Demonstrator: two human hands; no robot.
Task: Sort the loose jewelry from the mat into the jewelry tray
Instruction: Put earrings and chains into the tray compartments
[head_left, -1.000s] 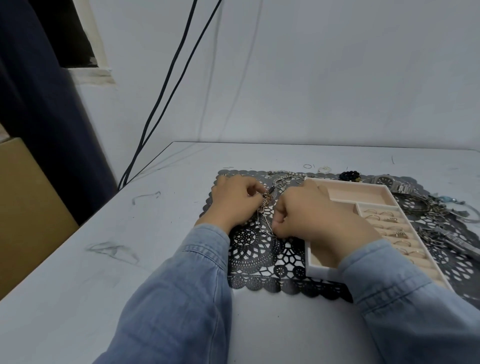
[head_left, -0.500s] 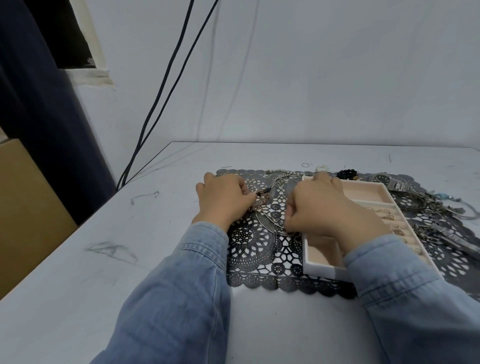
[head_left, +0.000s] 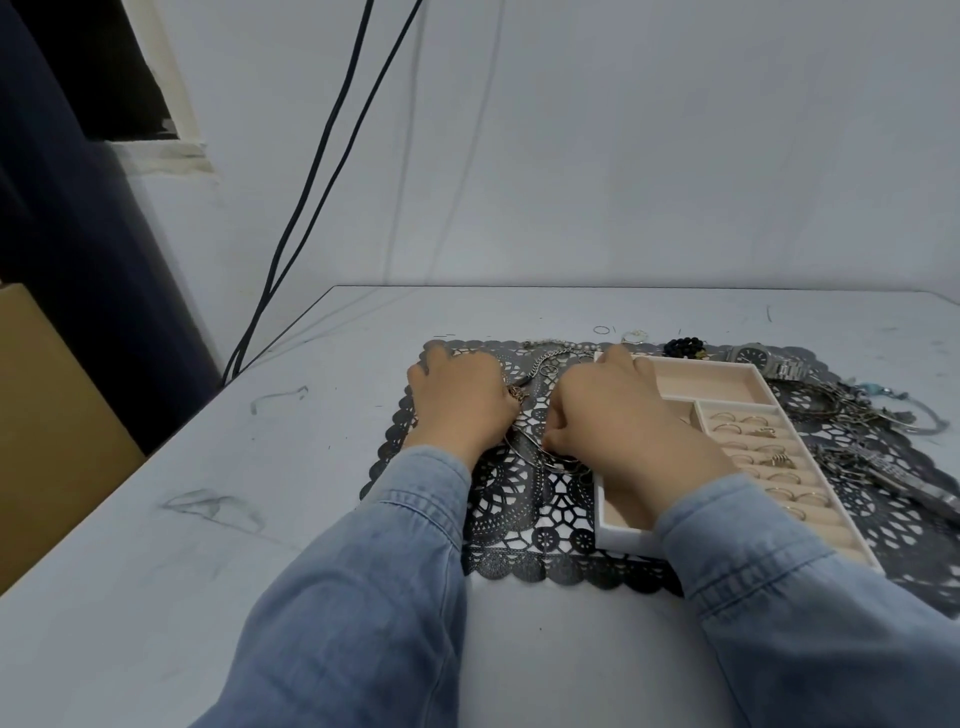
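A black lace mat (head_left: 524, 512) lies on the grey table, with a beige jewelry tray (head_left: 706, 382) on it. Several rings (head_left: 748, 431) sit in the tray's ring rows. Between my hands lies a tangle of thin necklace chains (head_left: 540, 447) with a gold pendant (head_left: 517, 393). My left hand (head_left: 462, 402) rests knuckles-up on the mat, fingers curled over the chains near the pendant. My right hand (head_left: 613, 415) is beside it, thumb and fingers pinching a chain close to the tray's left wall. Fingertips of both hands are mostly hidden.
A silver watch (head_left: 763, 361), a black bead bracelet (head_left: 685, 346) and a pile of bangles and chains (head_left: 872, 415) lie at the mat's far and right side. Small loose rings (head_left: 602, 330) sit on the table beyond the mat. Two black cables (head_left: 322, 171) run down the wall.
Both hands moved away from me and slightly apart, from working the chain together near the mat's middle to lying lower on the mat with the chains spread between them.
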